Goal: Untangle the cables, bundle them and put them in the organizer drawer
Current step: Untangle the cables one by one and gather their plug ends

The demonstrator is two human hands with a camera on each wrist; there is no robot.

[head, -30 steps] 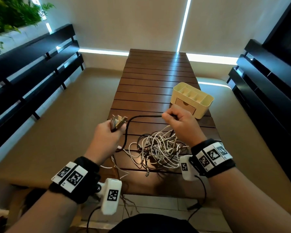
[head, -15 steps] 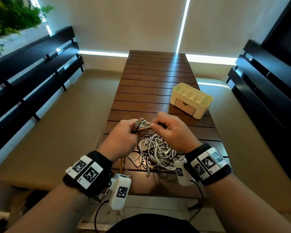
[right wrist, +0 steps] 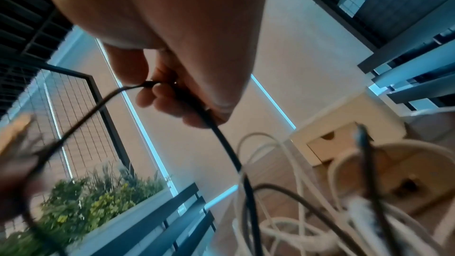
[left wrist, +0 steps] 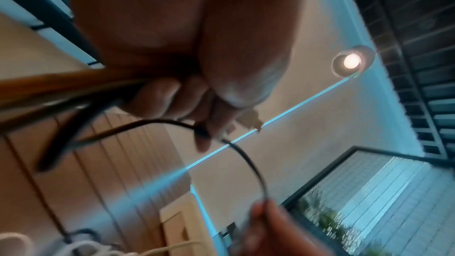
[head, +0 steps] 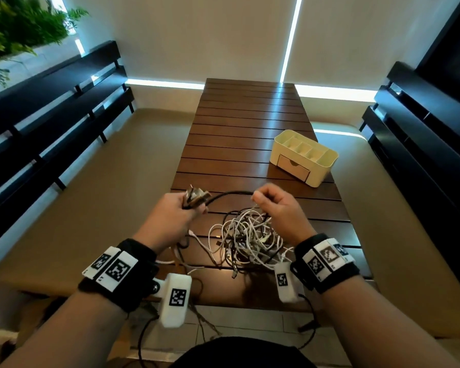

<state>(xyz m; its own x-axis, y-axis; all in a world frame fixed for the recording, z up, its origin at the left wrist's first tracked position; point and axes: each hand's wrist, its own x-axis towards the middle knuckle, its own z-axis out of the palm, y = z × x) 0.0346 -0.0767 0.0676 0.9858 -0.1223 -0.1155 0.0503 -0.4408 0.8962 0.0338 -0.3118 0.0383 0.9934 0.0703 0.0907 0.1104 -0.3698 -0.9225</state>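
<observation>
A tangle of white and dark cables [head: 246, 235] lies on the near end of the slatted wooden table [head: 239, 144]. My left hand [head: 175, 211] grips a small bundle of cable ends and plugs [head: 195, 196] above the table's left edge. A black cable [head: 229, 193] runs from that bundle to my right hand [head: 274, 203], which pinches it over the tangle. In the right wrist view the black cable [right wrist: 221, 139] passes through the curled fingers [right wrist: 172, 102] and drops into the pile. The cream organizer [head: 304, 158] with its shut drawer [head: 294, 168] stands behind my right hand.
Dark slatted benches [head: 51, 107] run along both sides of the table. Green plants [head: 16, 27] stand at the far left. The far half of the table is bare wood. Thin wires hang below the table's near edge [head: 205, 322].
My hands came together half a second ago and have now drawn apart again. A length of black cable is stretched between them.
</observation>
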